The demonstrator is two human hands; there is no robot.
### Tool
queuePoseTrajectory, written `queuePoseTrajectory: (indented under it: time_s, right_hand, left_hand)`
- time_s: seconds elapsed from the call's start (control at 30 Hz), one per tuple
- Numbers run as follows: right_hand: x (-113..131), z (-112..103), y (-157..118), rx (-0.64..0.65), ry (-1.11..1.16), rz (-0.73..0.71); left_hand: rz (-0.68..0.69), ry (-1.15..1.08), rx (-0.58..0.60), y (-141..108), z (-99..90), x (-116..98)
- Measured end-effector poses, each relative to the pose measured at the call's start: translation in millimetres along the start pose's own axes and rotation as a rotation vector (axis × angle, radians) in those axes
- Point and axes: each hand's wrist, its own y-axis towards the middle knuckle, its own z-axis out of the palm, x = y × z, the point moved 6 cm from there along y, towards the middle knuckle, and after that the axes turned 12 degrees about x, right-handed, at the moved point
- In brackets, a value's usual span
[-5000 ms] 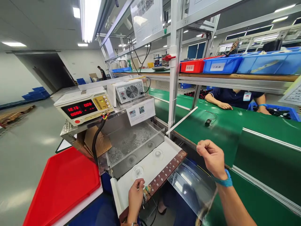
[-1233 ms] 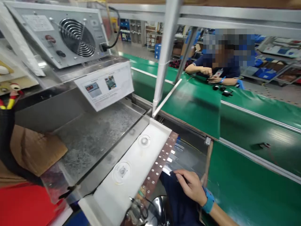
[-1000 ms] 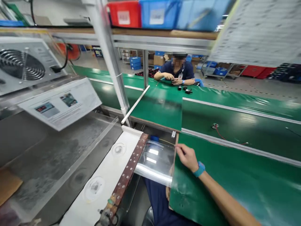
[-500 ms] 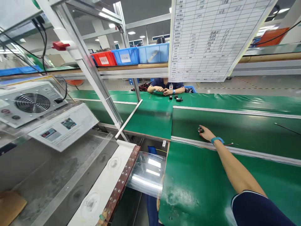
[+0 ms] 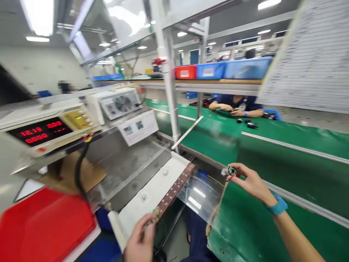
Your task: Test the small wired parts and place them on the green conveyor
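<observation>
1. The small round part (image 5: 231, 170) turns its green-and-black face roughly toward the camera, red wire (image 5: 229, 178) curving below it; blur hides its long axis
2. It sits at the fingertips of the right hand (image 5: 252, 182), pinched between thumb and fingers, above the near green mat (image 5: 245, 222)'s left edge
3. The left hand (image 5: 140, 236) curls, thumb near forefinger, by the lower end of the brown riveted strip (image 5: 176, 189); whether it grips anything, I cannot tell
4. The red display (image 5: 39, 131) reads 12.13, 0.00 and 0.000; bin labels are too blurred
</observation>
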Motion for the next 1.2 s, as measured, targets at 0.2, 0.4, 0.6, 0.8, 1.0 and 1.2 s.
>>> queuePoseTrajectory:
  time_s: [0.2,0.4,0.6,0.8,1.0,1.2]
  right_hand:
    - [151,150,59,0.354,0.101,-0.380]
    - [170,333,118,0.574,-0.276,-0.268]
    - [157,434,122,0.709,-0.530,-0.180]
    - [145,454,123,0.719,-0.604,-0.157]
    - [138,459,125,0.768,-0.546,-0.199]
    - [134,465,125,0.813,-0.494,-0.232]
  left_hand:
    - [0.088,-0.374,0.325,-4,61.2,-14]
    - [-0.235,-0.823,0.157,-28,41.2,55]
    - [-0.358,-1.007,0.028,-63,-5.4,103]
    - [-0.425,-0.952,0.163,-66,-0.1,105]
    - [-0.330,-0.730,0.065,-22,-18.0,86]
    - [-0.304,-0.539,0.045,34,-42.5,80]
